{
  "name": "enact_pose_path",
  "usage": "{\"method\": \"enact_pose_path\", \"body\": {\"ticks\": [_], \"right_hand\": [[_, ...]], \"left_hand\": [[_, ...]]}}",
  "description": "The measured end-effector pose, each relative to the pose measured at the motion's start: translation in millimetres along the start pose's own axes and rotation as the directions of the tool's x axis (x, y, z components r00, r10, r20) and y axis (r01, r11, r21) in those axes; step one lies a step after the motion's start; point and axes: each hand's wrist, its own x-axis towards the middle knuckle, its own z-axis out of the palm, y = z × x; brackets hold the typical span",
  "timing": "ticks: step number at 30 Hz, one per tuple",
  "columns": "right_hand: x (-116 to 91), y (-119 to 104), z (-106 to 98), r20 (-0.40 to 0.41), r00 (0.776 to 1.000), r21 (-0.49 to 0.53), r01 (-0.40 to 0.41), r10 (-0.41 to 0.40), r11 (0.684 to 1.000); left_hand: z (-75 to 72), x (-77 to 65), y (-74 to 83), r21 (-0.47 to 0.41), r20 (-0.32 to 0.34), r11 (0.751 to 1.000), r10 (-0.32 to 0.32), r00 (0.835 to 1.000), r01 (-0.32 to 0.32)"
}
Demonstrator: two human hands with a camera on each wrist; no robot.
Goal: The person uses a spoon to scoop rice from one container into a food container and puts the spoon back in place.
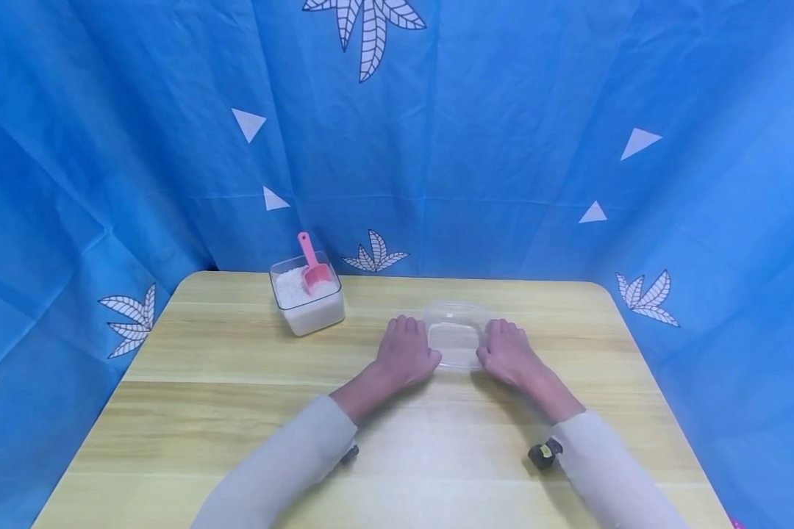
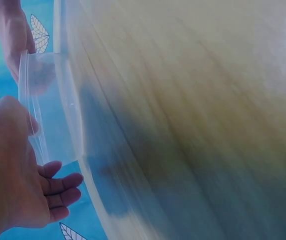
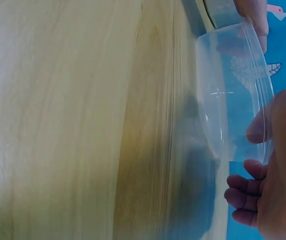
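**Clear container pinched from both ends**

Holding the clear container (image 1: 455,336) with left grip (image 1: 406,351) and right grip (image 1: 511,353), pinching at opposite ends, thumbs near the rim, fingers bent beside the end walls. Press lightly and evenly from both sides: probably thin plastic, liable to bow under a hard squeeze. Move both ends together, rim level, to avoid twisting or tipping. Directly between the two grips, touching both, just right of center in the head frame: the container. Contact between its base and the bench (image 1: 437,455): impossible to tell.

Farther out, left of center in the head frame and apart from the left grip: a square tub (image 1: 314,316) of white granules (image 1: 287,286), with a pink scoop (image 1: 316,275) standing in them, handle up. Beyond the bench, across the top of the frame: blue cloth (image 1: 503,147).
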Motion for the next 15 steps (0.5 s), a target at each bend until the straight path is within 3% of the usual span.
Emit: {"method": "enact_pose_path", "body": {"ticks": [15], "right_hand": [[-0.6,-15.4,5.7,0.013,1.000,-0.002,-0.016,0.016,1.000]], "left_hand": [[-6.0,-13.3,-9.5,-0.006,0.031,1.000,-0.019,0.999,0.019]]}}
